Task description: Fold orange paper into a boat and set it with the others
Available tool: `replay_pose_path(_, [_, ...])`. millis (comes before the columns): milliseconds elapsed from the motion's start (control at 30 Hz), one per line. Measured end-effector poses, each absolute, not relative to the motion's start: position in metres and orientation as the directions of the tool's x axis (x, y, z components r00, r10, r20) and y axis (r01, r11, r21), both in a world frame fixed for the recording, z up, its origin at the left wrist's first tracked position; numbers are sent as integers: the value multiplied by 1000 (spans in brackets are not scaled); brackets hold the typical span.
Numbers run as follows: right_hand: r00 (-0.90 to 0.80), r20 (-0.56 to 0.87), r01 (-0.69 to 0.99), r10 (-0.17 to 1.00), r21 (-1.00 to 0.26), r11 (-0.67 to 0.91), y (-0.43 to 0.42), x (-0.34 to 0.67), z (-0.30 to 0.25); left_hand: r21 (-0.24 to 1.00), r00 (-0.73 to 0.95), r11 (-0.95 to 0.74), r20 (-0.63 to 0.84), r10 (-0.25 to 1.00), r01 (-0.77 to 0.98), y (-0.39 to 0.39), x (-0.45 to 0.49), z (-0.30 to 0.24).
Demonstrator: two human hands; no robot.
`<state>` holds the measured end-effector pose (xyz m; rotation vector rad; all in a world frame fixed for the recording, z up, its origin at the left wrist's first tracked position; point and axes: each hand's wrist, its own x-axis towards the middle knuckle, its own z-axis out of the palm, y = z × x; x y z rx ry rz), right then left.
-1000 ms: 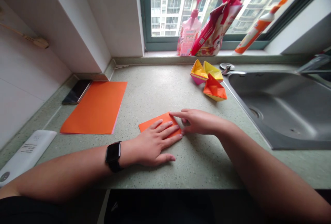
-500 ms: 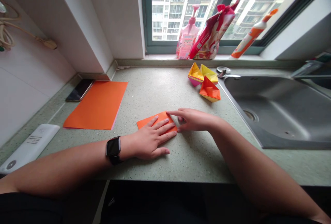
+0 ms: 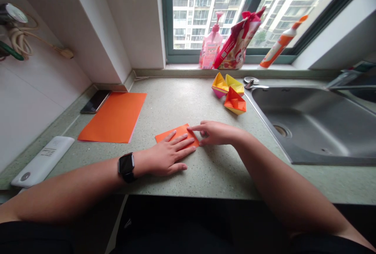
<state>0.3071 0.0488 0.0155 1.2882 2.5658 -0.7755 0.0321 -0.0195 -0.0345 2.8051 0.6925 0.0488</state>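
A folded piece of orange paper (image 3: 182, 129) lies flat on the counter in front of me. My left hand (image 3: 169, 158) is spread over it, fingers apart and palm down, covering much of its lower part. From the other side my right hand (image 3: 219, 132) reaches in. Its index finger is stretched out onto the paper's upper right edge, and its thumb is by the right corner. The other right fingers are curled under. Beyond the hands stand folded paper boats: a red-orange one (image 3: 235, 101), a yellow-and-pink one (image 3: 219, 85) and a yellow one (image 3: 235, 84).
Larger orange sheets (image 3: 113, 117) lie on the left beside a dark phone (image 3: 96, 101) and a white power bank (image 3: 44, 161). A steel sink (image 3: 317, 128) takes up the right side. A pump bottle (image 3: 210, 48), a red bag and an orange-white bottle stand on the windowsill.
The camera view has shifted slightly. My left hand has drawn back a little to the left over the paper. The right index finger still rests at the paper's upper edge.
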Motion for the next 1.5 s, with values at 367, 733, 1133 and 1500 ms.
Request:
replay_pose_path(367, [-635, -343, 768, 692, -374, 519, 50, 310, 9, 256, 817, -791, 10, 577, 556, -56, -21, -9])
replay_pose_path(733, [-627, -322, 777, 710, -322, 540, 46, 309, 11, 263, 778, -816, 257, 573, 514, -68, -34, 0])
replay_pose_path(1133, [-429, -94, 900, 898, -130, 416, 30, 286, -2, 223, 746, -786, 248, 618, 577, 16, 25, -22])
replay_pose_path(1500, [-748, 62, 641, 661, -191, 743, 25, 279, -14, 314, 789, -800, 197, 582, 511, 20, 12, -25])
